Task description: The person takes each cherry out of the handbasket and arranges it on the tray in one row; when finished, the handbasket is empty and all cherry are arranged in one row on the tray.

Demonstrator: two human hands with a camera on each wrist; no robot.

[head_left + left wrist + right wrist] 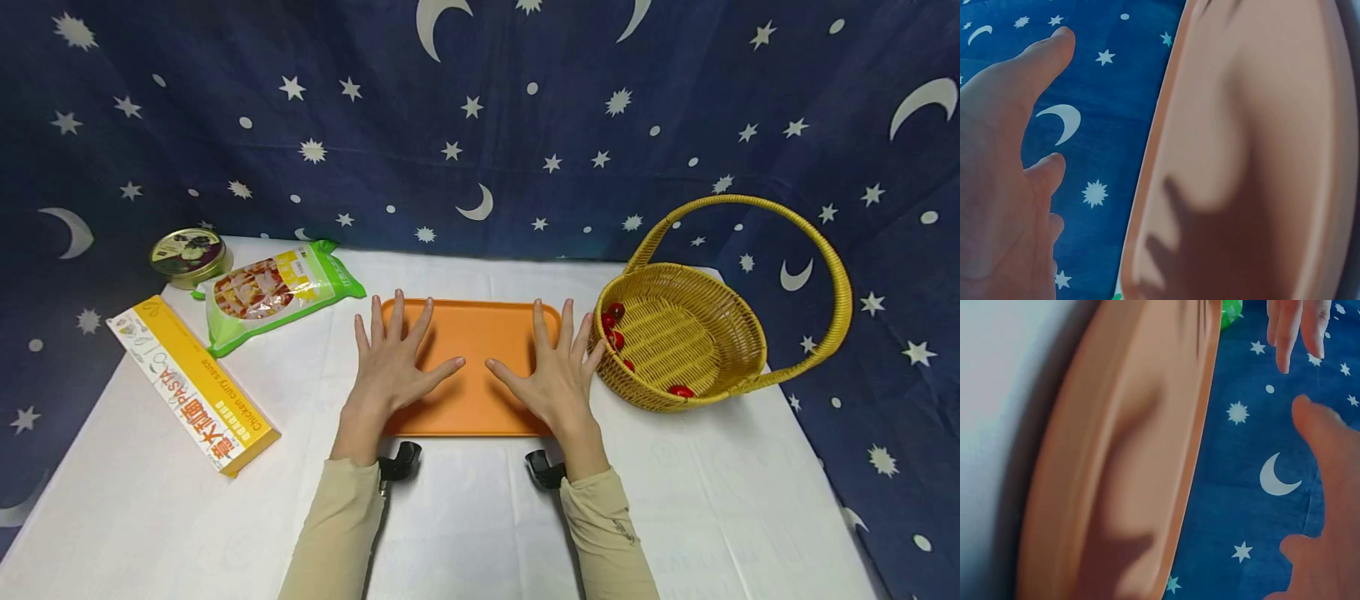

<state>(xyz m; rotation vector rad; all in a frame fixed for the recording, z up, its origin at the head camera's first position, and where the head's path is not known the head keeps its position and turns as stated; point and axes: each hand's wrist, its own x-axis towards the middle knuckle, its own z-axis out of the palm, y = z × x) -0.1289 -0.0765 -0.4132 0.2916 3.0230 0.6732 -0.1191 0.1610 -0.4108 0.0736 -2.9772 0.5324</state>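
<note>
An orange rectangular tray [472, 367] lies on the white-covered table. Over its left side my left hand [393, 367] is spread, fingers straight and apart, holding nothing. My right hand [555, 375] is spread the same way over the right side, its outer fingertips overlapping the basket's rim in the head view. Both thumbs point inward toward each other. The left wrist view shows the tray [1210, 125] with a hand's shadow on it and my left hand [1004, 169] above. In the right wrist view, the tray [1141, 456] also carries a shadow beside my right hand [1329, 487].
A yellow wicker basket [735, 292] with a tall handle stands at the right, several red tomato-like pieces [615, 337] inside. At the left are a yellow-white pasta box [195, 383], a green food bag [277, 292] and a round tin [189, 255]. A starry blue cloth [390, 150] hangs behind.
</note>
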